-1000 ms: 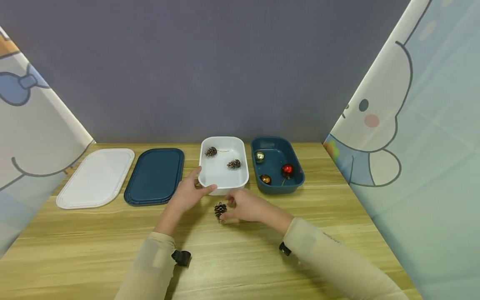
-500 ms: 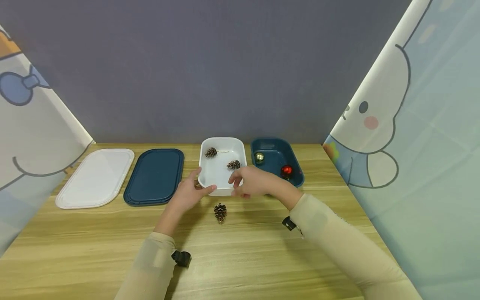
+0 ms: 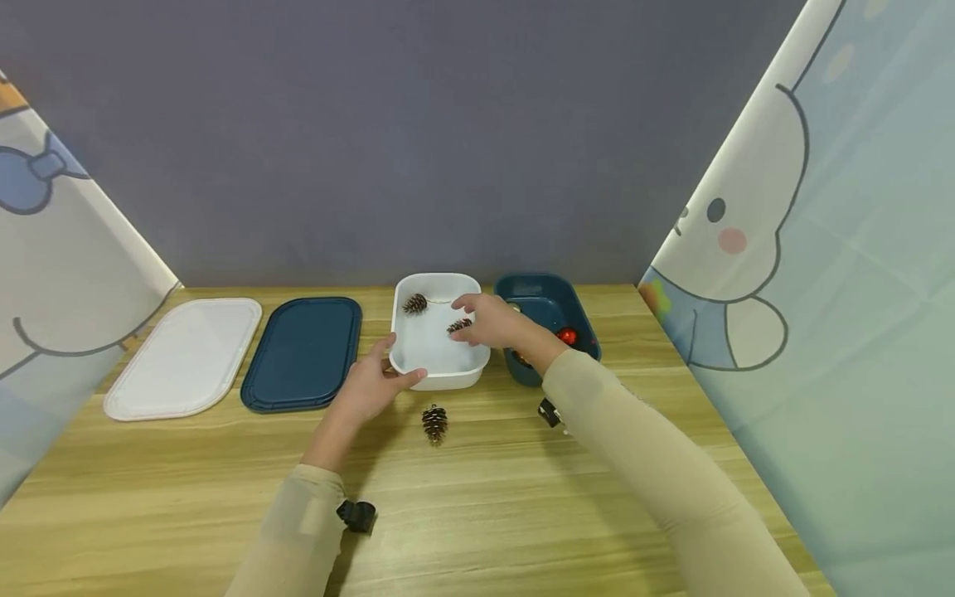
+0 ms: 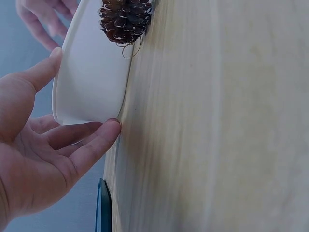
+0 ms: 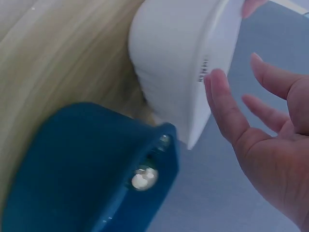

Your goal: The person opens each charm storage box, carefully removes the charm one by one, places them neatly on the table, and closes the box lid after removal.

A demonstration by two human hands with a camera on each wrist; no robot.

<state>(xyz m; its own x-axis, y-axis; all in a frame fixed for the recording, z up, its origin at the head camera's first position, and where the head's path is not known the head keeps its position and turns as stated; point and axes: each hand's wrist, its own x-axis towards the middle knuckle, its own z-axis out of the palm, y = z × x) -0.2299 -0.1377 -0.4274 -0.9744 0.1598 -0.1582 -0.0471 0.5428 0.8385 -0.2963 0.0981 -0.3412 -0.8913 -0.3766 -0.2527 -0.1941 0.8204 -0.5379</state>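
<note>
1. Wood-grain counter [image 3: 522,497] runs to a grey back wall, with cartoon-printed curtains at the left and right sides.
2. At the far middle stands a white rectangular plastic tub [image 3: 435,375]; the left hand [image 3: 369,388] steadies its near left corner, thumb on the rim and fingers against the wall, a loose grip with straight fingers.
3. The right hand [image 3: 488,322] hovers over the tub's right part with relaxed, spread fingers, its grip released and holding nothing, fingertips just beside a small brown pine cone [image 3: 457,326] lying in the tub.
4. A second brown pine cone [image 3: 414,303] lies at the tub's far left corner.
5. A third, darker pine cone [image 3: 434,422] lies on the counter just near of the tub.
6. Right of the tub sits a dark blue plastic tub [image 3: 539,292] with a red shiny bauble [image 3: 568,336] inside, partly hidden by the right arm.
7. Left of the white tub lie a dark blue flat lid [image 3: 302,354] and, farther left, a white flat lid [image 3: 183,358].
</note>
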